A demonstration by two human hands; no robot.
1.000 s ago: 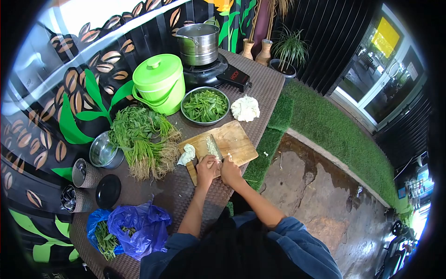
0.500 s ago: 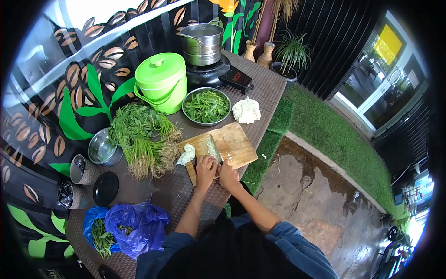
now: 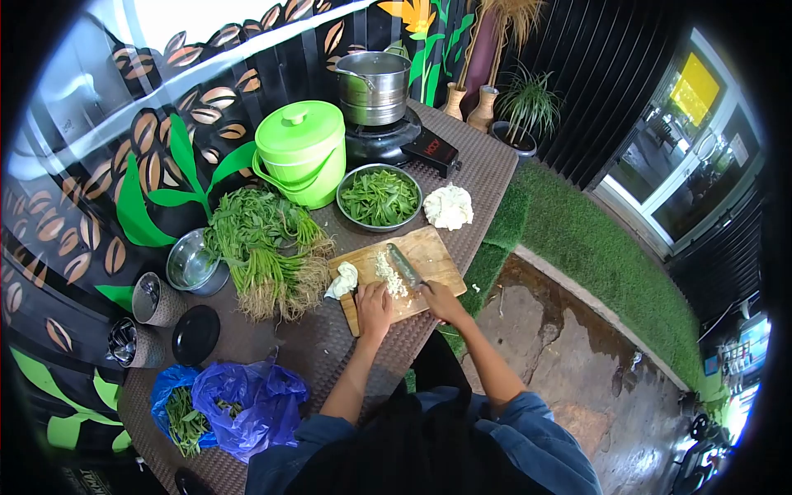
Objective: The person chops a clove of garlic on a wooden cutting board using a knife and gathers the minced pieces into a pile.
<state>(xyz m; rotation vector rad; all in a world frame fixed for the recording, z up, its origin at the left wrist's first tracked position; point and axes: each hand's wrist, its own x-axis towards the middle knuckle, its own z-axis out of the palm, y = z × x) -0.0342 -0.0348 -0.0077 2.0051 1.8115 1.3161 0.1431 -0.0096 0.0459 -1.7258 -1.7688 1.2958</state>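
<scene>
My right hand (image 3: 443, 302) grips a knife (image 3: 404, 266) by its handle, with the blade lying over the wooden cutting board (image 3: 433, 252). Finely chopped white pieces (image 3: 391, 276), like garlic, are scattered left of the blade. My left hand (image 3: 375, 307) rests at the board's near edge, beside those pieces, fingers stretched forward and apparently holding nothing. Close to it lies a small crumpled white wrap (image 3: 341, 280) on the board's left side, by the board's handle (image 3: 350, 315).
Behind the board stand a bowl of cut greens (image 3: 379, 198), a crumpled white bundle (image 3: 449, 206), a green lidded bucket (image 3: 301, 153) and a pot (image 3: 374, 89) on a stove. Rooted greens (image 3: 268, 256), a metal bowl (image 3: 196, 262) and blue bags (image 3: 247, 408) lie left.
My right hand has moved right with the knife, away from my left hand. The blade now lies right of the chopped pieces, which show more fully. The camera view has shifted slightly.
</scene>
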